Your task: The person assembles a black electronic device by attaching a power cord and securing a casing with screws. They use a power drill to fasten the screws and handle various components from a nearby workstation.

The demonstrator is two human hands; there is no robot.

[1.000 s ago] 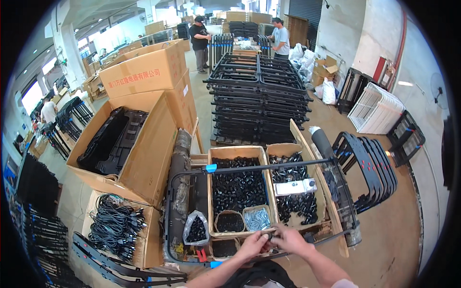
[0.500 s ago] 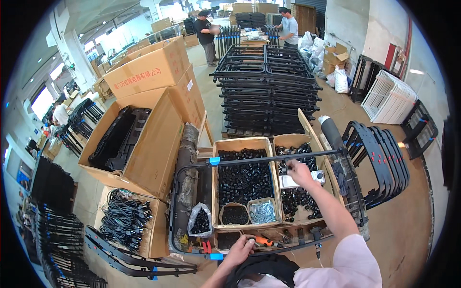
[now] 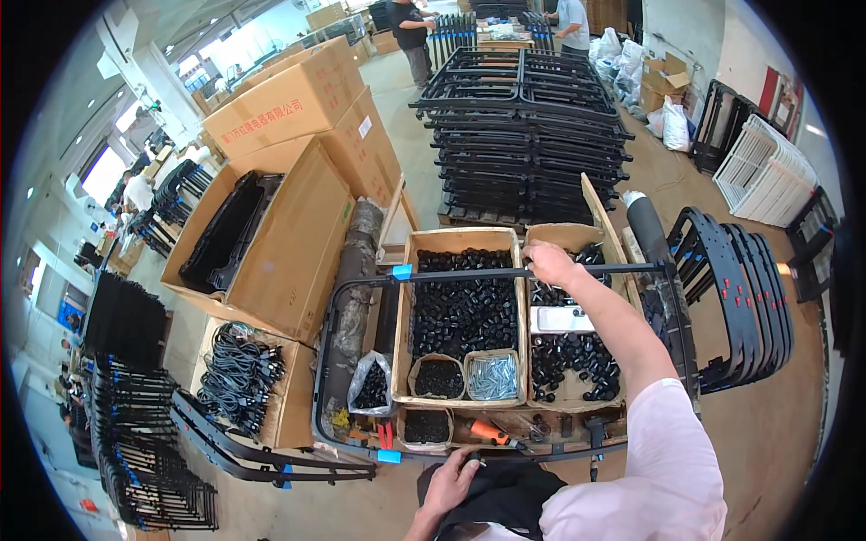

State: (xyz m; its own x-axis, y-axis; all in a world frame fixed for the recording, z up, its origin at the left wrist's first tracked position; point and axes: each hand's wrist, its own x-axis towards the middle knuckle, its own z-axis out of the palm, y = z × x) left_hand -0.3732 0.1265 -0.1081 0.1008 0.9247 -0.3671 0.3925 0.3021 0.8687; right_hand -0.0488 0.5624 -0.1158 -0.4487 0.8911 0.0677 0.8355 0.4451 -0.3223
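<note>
A black rectangular tube frame (image 3: 469, 275) lies across the workbench over wooden boxes of parts. My right hand (image 3: 552, 263) reaches over its far bar, fingers bent down close to the bar at the right-hand box; what they hold is hidden. My left hand (image 3: 448, 487) is at the near side, just below the near bar, its fingers closed around something small and dark. Black plastic pieces fill the middle box (image 3: 405, 325) and part of the right box (image 3: 577, 408). A white box-shaped thing (image 3: 557, 319) lies in the right one, under my right forearm.
Screws (image 3: 492, 377) fill a small tray. An orange-handled tool (image 3: 492, 432) and a dark power tool (image 3: 597, 427) lie along the near edge. Big cartons (image 3: 298, 243) stand left, stacked black frames (image 3: 528, 135) ahead, and more frames (image 3: 740, 298) right. Two people work at the back.
My right hand has moved away from me and slightly left, from above the white thing to the frame's far bar. The left hand has drawn slightly back towards me. The view has shifted.
</note>
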